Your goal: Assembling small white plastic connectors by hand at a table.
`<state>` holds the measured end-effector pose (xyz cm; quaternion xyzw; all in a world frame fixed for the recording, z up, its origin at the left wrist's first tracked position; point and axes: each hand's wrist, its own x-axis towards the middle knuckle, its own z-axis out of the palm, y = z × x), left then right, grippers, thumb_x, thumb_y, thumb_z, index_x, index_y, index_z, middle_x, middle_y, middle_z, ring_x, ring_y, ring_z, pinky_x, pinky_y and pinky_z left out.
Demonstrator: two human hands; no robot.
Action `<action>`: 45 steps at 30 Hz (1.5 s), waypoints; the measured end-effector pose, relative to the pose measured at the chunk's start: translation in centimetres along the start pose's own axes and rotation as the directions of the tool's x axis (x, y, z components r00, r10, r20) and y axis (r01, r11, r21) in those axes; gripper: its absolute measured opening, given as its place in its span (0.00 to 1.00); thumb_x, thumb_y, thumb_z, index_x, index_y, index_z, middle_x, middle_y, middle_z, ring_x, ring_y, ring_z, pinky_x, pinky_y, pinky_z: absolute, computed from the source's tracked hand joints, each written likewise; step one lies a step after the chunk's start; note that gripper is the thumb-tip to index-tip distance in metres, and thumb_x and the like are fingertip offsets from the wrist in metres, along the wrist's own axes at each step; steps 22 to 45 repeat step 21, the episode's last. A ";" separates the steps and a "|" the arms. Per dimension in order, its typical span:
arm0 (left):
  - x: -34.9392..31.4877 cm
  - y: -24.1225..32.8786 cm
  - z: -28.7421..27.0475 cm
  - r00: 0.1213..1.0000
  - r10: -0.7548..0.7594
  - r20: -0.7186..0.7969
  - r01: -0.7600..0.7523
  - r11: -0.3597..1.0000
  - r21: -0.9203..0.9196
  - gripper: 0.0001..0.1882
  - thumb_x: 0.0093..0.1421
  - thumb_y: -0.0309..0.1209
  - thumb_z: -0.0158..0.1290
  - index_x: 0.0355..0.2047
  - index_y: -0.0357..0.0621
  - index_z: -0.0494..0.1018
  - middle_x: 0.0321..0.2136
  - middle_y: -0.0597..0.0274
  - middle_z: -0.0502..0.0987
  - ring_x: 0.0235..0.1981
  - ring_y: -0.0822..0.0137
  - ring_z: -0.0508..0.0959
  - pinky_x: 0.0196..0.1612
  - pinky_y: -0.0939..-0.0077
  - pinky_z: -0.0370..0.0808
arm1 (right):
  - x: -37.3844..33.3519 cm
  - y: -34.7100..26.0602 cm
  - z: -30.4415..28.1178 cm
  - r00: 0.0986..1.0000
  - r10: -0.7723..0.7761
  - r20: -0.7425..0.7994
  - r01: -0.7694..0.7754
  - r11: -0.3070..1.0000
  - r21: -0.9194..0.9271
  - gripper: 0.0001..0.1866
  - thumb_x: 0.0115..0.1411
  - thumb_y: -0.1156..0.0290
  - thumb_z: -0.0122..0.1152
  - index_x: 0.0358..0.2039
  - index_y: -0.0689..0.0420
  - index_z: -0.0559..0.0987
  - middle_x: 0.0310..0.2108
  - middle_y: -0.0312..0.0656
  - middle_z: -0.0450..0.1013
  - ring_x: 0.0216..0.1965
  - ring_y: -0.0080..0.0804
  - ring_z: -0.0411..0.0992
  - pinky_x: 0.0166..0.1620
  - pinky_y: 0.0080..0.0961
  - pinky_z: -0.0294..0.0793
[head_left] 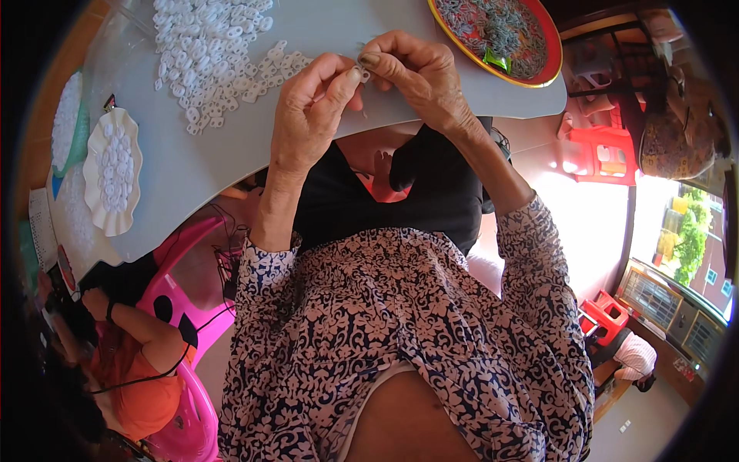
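Over the near edge of the grey table (254, 146), my two hands meet with fingertips almost touching. My left hand (310, 108) pinches a small white plastic piece (364, 75) between thumb and forefinger. My right hand (422, 81) is closed in a pinch against the same piece, its thumb and forefinger at the top of it. The fingers partly cover the piece, and anything else between them is too small to make out. Left of my hands lies a loose heap of similar white pieces (212, 58), thinning out toward my left hand.
A red round tray with a yellow rim (553, 58) holds many small grey pieces and a green wrapper (497, 60). At left stands a scalloped cream dish (94, 181) of white pieces. A person in orange (146, 377) sits on a pink chair (202, 408). Red stools (604, 154) stand at right.
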<state>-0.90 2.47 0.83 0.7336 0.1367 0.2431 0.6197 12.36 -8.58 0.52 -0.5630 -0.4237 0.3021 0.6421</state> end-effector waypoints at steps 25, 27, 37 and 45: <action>-0.2 0.0 0.7 0.998 0.053 -0.044 -0.055 0.997 -0.046 0.05 0.60 0.27 0.51 0.30 0.37 0.70 0.23 0.70 0.72 0.24 0.80 0.72 0.26 0.87 0.68 | -0.3 -0.3 0.7 0.997 0.003 -0.080 -0.006 0.999 -0.035 0.11 0.62 0.64 0.54 0.37 0.58 0.77 0.21 0.30 0.66 0.25 0.15 0.62 0.30 0.13 0.64; -0.2 0.0 0.7 0.998 0.053 -0.044 -0.055 0.997 -0.046 0.05 0.60 0.27 0.51 0.30 0.37 0.70 0.23 0.70 0.72 0.24 0.80 0.72 0.26 0.87 0.68 | -0.3 -0.3 0.7 0.997 0.003 -0.080 -0.006 0.999 -0.035 0.11 0.62 0.64 0.54 0.37 0.58 0.77 0.21 0.30 0.66 0.25 0.15 0.62 0.30 0.13 0.64; -0.2 0.0 0.7 0.998 0.053 -0.044 -0.055 0.997 -0.046 0.05 0.60 0.27 0.51 0.30 0.37 0.70 0.23 0.70 0.72 0.24 0.80 0.72 0.26 0.87 0.68 | -0.3 -0.3 0.7 0.997 0.003 -0.080 -0.006 0.999 -0.035 0.11 0.62 0.64 0.54 0.37 0.58 0.77 0.21 0.30 0.66 0.25 0.15 0.62 0.30 0.13 0.64; -0.2 0.0 0.7 0.998 0.053 -0.044 -0.055 0.997 -0.046 0.05 0.60 0.27 0.51 0.30 0.37 0.70 0.23 0.70 0.72 0.24 0.80 0.72 0.26 0.87 0.68 | -0.3 -0.3 0.7 0.997 0.003 -0.080 -0.006 0.999 -0.035 0.11 0.62 0.64 0.54 0.37 0.58 0.77 0.21 0.30 0.66 0.25 0.15 0.62 0.30 0.13 0.64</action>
